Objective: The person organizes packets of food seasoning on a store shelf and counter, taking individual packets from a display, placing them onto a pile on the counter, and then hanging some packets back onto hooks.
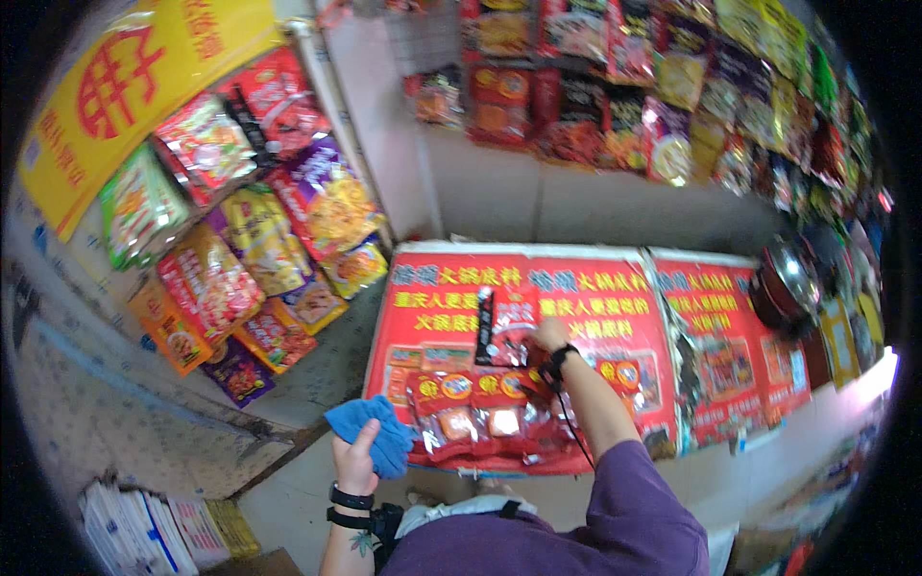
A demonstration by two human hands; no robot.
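A folded blue cloth (378, 438) is gripped in my left hand (356, 457), thumb on top, just off the near left corner of the table. Over the table, my right hand (549, 342) has the lower right side of a red food packet (513, 324) with a black stripe along its left edge. Its fingertips are partly hidden and blurred. Below that packet, several red packets with clear windows (457, 425) lie in a row along the table's near side. My right forearm covers part of this row.
Red printed sheets (432, 288) cover the table. A dark, shiny round pot (785, 284) stands at its far right. Assorted food packets (259, 237) hang at left, and more hang along the back wall (497, 187). Stacked papers (137, 529) lie at lower left.
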